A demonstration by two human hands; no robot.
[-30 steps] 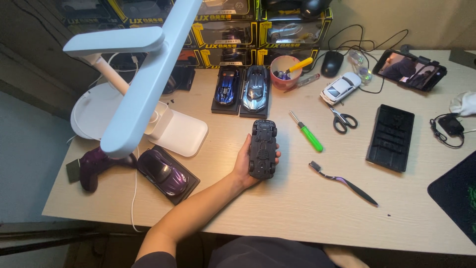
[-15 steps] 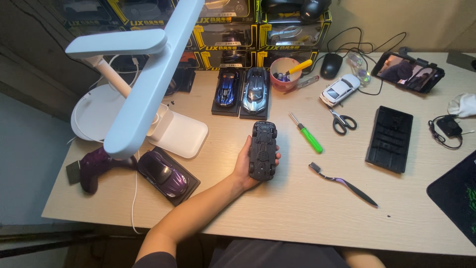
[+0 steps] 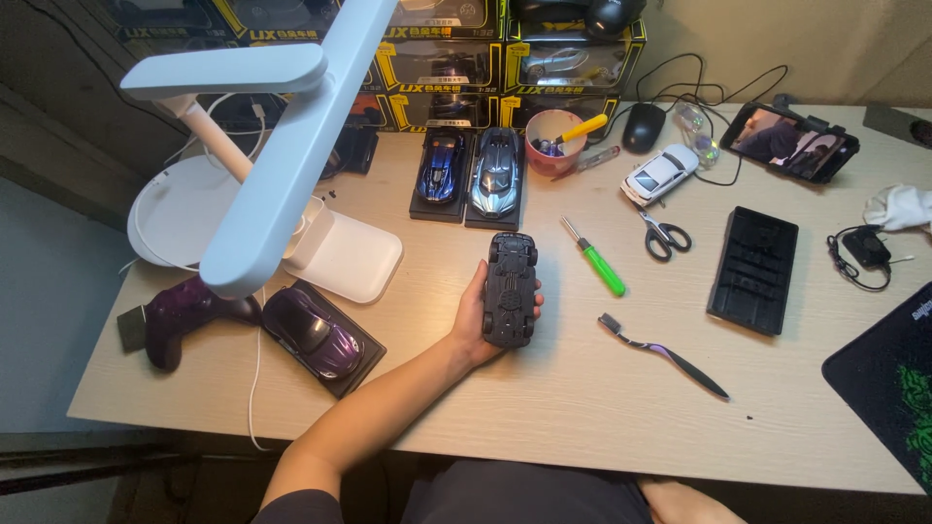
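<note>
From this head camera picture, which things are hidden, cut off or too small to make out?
1. Right hand: not in the head view; it lies outside the frame.
2. Top side of the black model car: it is turned underside up in the left hand.
3. Contents of the pink cup: too small, apart from a yellow handle.
4. Dark mat: cut off by the right edge.
5. Purple controller: partly hidden by the white lamp arm.

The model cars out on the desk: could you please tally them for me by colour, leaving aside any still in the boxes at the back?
Black, underside up, held in the left hand: 1
Purple, on a black base: 1
Blue, on a black base: 1
Silver-grey, on a black base: 1
White, loose on the desk: 1
Total: 5
</note>
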